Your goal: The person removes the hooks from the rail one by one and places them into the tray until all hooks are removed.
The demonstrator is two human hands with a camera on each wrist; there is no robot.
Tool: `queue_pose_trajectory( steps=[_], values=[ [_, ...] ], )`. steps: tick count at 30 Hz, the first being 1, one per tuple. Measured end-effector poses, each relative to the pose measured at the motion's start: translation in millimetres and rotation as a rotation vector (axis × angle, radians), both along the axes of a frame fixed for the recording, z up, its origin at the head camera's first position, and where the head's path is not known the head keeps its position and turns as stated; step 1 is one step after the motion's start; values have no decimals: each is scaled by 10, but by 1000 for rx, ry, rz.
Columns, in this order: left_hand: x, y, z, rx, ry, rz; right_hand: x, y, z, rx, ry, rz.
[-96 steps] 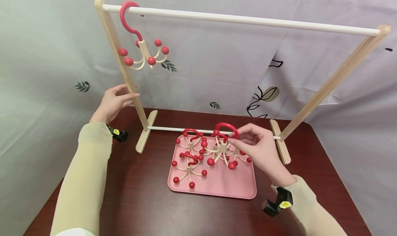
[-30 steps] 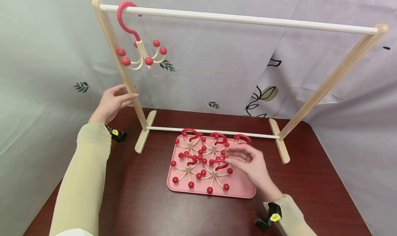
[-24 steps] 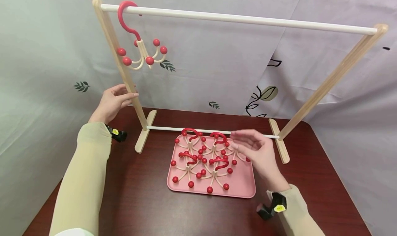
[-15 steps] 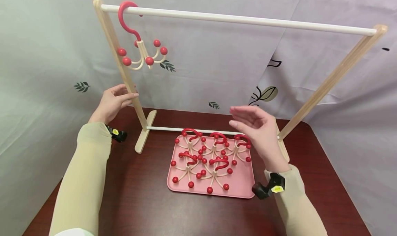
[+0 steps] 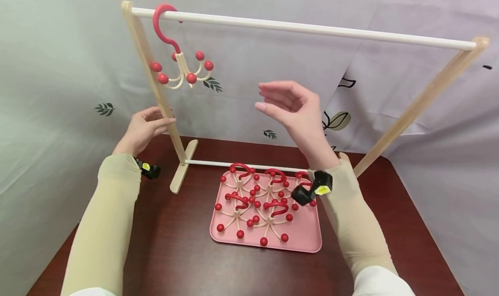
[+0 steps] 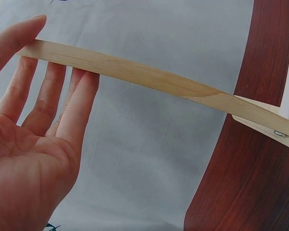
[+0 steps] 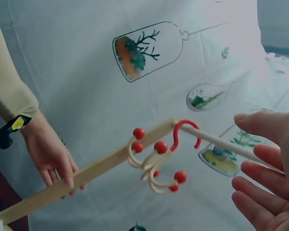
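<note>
My left hand (image 5: 142, 129) pinches the left wooden post (image 6: 135, 72) of a garment rack, thumb on one side and fingers on the other. Raised above the pink tray (image 5: 306, 233), my right hand (image 5: 294, 107) is empty, its fingers loosely bent and the thumb apart. From the left end of the rack's white rail (image 5: 312, 28) hangs a multi-arm hanger (image 5: 180, 64) with a red hook and red ball tips. On the tray stand several matching hangers, among them a front hanger (image 5: 270, 220); the back right one is partly hidden by my right wrist.
The rack's wooden foot (image 5: 183, 168) rests on the dark red table (image 5: 175, 244). A low white crossbar (image 5: 210, 162) runs behind the tray. The right post (image 5: 421, 101) slants up on the far side. Patterned cloth (image 5: 241, 110) hangs behind.
My right hand has let go of a hanger, which now stands at the tray's front, then risen from the tray towards the rail. My left hand has stayed on the post.
</note>
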State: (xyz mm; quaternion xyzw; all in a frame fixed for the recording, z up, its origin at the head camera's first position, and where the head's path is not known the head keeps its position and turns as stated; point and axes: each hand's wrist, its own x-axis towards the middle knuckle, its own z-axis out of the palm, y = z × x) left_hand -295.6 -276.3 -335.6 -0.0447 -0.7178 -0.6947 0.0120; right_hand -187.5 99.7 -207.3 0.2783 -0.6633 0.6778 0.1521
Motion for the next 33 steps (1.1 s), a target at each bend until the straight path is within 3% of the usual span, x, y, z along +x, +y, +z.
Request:
queue_pose_trajectory(
  steps=[10, 18, 24, 33],
  values=[
    [-35, 48, -15, -4, 11, -3, -168, -505, 458, -11, -17, 49],
    [-25, 58, -9, 7, 10, -3, -309, -835, 698, 181, -11, 63],
    [-16, 81, 6, 20, 6, -8, -450, -1047, 752, 288, -15, 65],
    [-15, 83, 12, 22, 6, -16, -694, -1229, 674, 414, -72, 54]
  ],
)
